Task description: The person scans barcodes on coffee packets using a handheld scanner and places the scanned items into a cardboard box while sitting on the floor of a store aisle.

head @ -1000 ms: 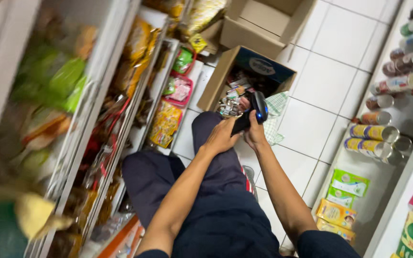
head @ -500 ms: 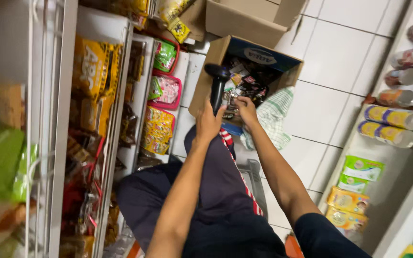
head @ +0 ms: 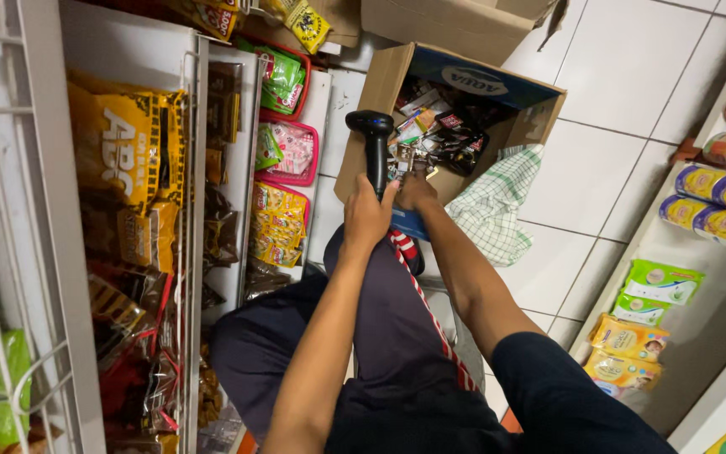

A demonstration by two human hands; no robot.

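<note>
Head camera looks down on a crouching person: the left hand (head: 369, 214) is wrapped tight around a black handheld barcode scanner (head: 372, 145), raised over an open brown cardboard box (head: 380, 101) of small packets. The right hand (head: 416, 187) pinches a small packet (head: 403, 158) at the box's near edge. Scanning goes best, I'd say, with the packet's code turned flat toward the scanner head.

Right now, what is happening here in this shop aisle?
A person sits on the tiled floor between shelves of snack packets. The left hand holds a black handheld scanner upright, its head over an open cardboard box of small packets. The right hand holds a small item at the box's edge; what it is cannot be told.
</note>
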